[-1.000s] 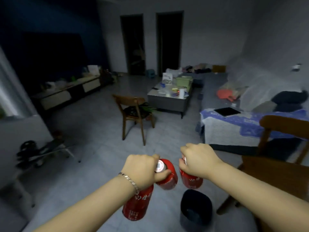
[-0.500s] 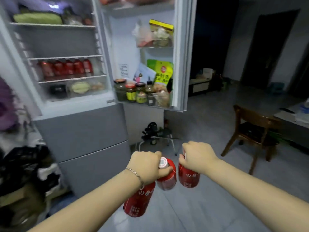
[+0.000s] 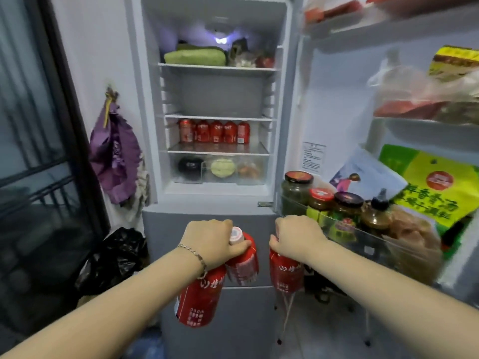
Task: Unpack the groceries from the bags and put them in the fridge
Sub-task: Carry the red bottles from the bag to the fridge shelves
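My left hand [image 3: 211,240] grips two red cans by their tops: one [image 3: 198,301] hangs below my wrist, the other [image 3: 243,263] sits to its right with its lid showing. My right hand [image 3: 298,238] grips a third red can [image 3: 285,273] from above. Both hands are held in front of the open fridge [image 3: 217,193], below its upper compartment. Inside, a row of several red cans [image 3: 215,131] stands at the back of the lower shelf. The shelf above that row [image 3: 220,116] is bare.
The open fridge door [image 3: 388,151] on the right holds jars [image 3: 334,203], sauce bottles and a green-yellow packet [image 3: 425,185]. Vegetables lie on the top shelf and in the crisper drawer [image 3: 220,168]. A black bag [image 3: 114,257] lies on the floor at left, a purple bag [image 3: 114,156] hangs on the wall.
The view has swung left from the living room to face the open fridge squarely, and I stand closer to it. Both hands keep the same grip on the three cans.
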The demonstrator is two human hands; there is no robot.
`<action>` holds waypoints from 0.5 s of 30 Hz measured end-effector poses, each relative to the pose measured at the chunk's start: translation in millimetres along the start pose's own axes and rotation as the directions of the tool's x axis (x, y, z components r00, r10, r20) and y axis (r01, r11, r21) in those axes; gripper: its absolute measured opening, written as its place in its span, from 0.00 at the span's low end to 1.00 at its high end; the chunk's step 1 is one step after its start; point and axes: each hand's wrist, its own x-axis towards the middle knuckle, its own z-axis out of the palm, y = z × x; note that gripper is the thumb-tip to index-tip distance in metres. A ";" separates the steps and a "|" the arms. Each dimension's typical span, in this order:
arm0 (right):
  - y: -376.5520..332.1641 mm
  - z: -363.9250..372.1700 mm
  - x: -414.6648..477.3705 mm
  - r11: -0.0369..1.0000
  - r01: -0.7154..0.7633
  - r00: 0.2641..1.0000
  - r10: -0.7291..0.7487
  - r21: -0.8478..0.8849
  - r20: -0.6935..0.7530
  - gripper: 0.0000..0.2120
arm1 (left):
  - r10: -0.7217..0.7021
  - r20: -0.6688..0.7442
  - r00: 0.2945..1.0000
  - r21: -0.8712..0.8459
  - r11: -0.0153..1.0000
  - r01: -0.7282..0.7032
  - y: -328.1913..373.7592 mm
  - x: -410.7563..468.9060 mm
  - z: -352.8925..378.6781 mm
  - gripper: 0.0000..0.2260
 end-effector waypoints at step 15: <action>-16.2 -30.4 329.6 0.938 -0.032 0.931 0.154 0.346 -0.331 0.12 | -0.233 -0.286 0.929 -0.030 0.972 0.234 -185.8 245.3 10.5 0.19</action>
